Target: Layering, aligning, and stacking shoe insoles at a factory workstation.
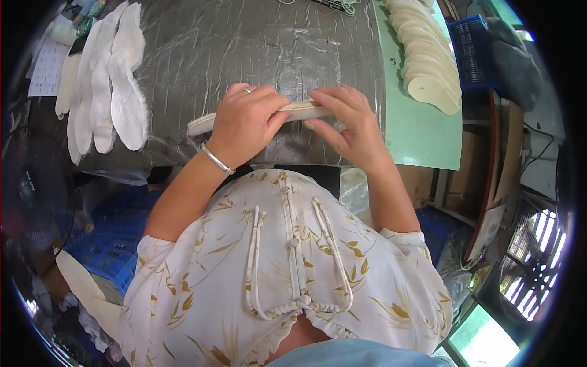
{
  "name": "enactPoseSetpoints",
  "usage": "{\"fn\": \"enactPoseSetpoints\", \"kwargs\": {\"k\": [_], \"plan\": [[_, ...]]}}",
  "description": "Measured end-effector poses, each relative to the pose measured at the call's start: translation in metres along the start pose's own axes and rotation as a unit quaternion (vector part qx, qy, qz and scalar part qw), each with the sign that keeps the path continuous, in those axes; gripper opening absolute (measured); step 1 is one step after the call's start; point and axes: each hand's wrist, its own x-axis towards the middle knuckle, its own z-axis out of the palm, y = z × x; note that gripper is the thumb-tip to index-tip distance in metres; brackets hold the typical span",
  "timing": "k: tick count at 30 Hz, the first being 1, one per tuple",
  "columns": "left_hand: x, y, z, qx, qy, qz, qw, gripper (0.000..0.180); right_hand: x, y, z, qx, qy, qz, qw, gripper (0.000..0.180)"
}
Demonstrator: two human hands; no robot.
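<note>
An off-white insole (pixel 299 112) is held nearly edge-on above the front part of the dark worktable (pixel 244 49). Its edge shows a cream layer along a white one. My left hand (pixel 246 119), with a bangle at the wrist and a ring, closes over the middle of it, leaving one end sticking out to the left. Around the other end, my right hand (pixel 351 125) pinches with the thumb below and the fingers on top. The palms and the insole's underside are hidden.
White fuzzy insoles (pixel 127 98) lie in overlapping rows at the left. Cream insoles (pixel 431 61) fan out over a green sheet (pixel 422 144) on the right. Blue crates (pixel 110 244) stand below at the left, and a fan (pixel 532 269) is at the lower right.
</note>
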Motion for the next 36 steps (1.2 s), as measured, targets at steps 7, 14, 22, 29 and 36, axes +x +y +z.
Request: {"fn": "enactPoseSetpoints", "kwargs": {"k": [7, 14, 22, 29, 36], "plan": [[-0.039, -0.039, -0.026, 0.028, -0.024, -0.084, 0.996, 0.061, 0.002, 0.016, 0.026, -0.009, -0.006, 0.028, 1.0, 0.013], [-0.091, -0.081, -0.042, -0.123, 0.038, -0.179, 0.975, 0.029, 0.008, 0.009, 0.024, 0.012, -0.024, 0.071, 0.997, 0.012], [-0.107, -0.092, -0.033, -0.213, 0.051, -0.206, 0.954, 0.02, 0.026, -0.017, 0.028, 0.013, -0.084, 0.112, 0.99, 0.031], [-0.105, -0.095, -0.028, -0.255, 0.053, -0.218, 0.941, 0.029, 0.047, -0.03, 0.07, -0.067, -0.141, -0.007, 0.988, 0.019], [-0.1, -0.101, -0.03, -0.41, 0.082, -0.221, 0.881, 0.044, 0.068, -0.03, 0.033, 0.082, -0.1, 0.112, 0.985, 0.009]]}}
